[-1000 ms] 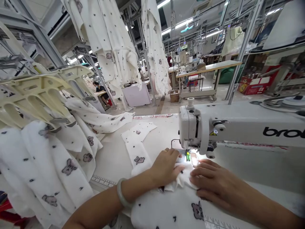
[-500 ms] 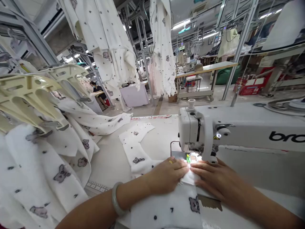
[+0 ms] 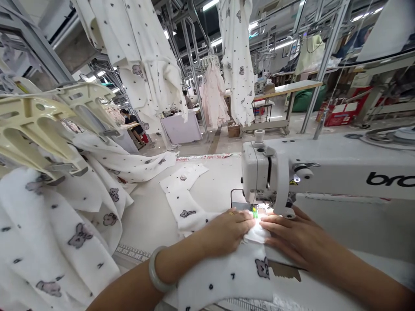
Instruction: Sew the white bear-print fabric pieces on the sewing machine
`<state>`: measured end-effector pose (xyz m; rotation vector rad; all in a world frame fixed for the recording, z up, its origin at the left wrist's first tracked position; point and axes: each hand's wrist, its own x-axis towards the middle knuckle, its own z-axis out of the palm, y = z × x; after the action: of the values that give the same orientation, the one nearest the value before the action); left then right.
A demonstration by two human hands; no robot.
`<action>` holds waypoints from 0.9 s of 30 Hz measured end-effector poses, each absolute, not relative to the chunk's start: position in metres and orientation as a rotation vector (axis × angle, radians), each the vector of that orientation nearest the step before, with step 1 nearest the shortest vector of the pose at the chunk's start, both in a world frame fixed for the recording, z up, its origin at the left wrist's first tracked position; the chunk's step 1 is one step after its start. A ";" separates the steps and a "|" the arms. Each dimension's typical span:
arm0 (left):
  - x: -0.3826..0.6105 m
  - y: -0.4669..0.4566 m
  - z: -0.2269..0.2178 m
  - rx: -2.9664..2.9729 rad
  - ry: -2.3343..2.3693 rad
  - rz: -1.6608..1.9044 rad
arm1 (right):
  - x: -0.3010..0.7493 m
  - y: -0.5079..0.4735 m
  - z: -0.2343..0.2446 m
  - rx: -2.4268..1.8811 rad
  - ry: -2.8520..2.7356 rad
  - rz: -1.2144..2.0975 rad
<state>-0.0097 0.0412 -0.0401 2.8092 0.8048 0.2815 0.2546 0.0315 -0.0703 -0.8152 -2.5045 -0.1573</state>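
Observation:
My left hand (image 3: 228, 233) and my right hand (image 3: 292, 237) lie flat on a white bear-print fabric (image 3: 223, 276), holding it down on either side of the presser foot (image 3: 256, 211). My fingertips are just in front of the needle area of a white industrial sewing machine (image 3: 279, 172), and the fabric runs under its head. A pale bangle (image 3: 155, 270) circles my left wrist. My hands hide the stitching point.
A cut strip of the same fabric (image 3: 183, 201) lies on the white sewing table (image 3: 145, 229) left of the machine. Further left, a heap of printed garments (image 3: 65, 216) hangs from a cream plastic rack (image 3: 39, 125). More garments (image 3: 139, 56) hang overhead. A co-worker (image 3: 131, 125) sits at the back.
My hands have moved closer together near the presser foot, with the fabric gathered between them. The view has shifted, bringing a pink garment at the back into sight.

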 end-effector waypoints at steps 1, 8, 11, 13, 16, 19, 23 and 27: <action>-0.009 0.041 -0.040 2.813 0.809 0.279 | 0.255 0.031 -0.068 -0.812 -2.500 -0.148; -0.009 0.043 -0.043 2.874 0.805 0.298 | 0.256 0.030 -0.053 -0.807 -2.571 0.020; -0.012 0.041 -0.039 2.933 0.768 0.343 | 0.259 0.030 -0.049 -0.770 -2.610 0.077; -0.014 0.040 -0.034 2.948 0.696 0.358 | 0.259 0.028 -0.045 -0.770 -2.632 0.127; -0.016 0.038 -0.028 2.940 0.540 0.338 | 0.258 0.023 -0.039 -0.775 -2.693 0.245; -0.014 0.037 -0.026 2.944 0.488 0.312 | 0.255 0.020 -0.037 -0.776 -2.722 0.275; -0.012 0.035 -0.029 2.974 0.497 0.329 | 0.256 0.024 -0.045 -0.768 -2.567 0.029; -0.013 0.032 -0.032 3.001 0.516 0.345 | 0.259 0.026 -0.049 -0.678 -2.469 -0.176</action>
<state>-0.0128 0.0320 -0.0316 3.0009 0.5163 0.3454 0.2589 0.0262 -0.0493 -0.6783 -2.4691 -0.1764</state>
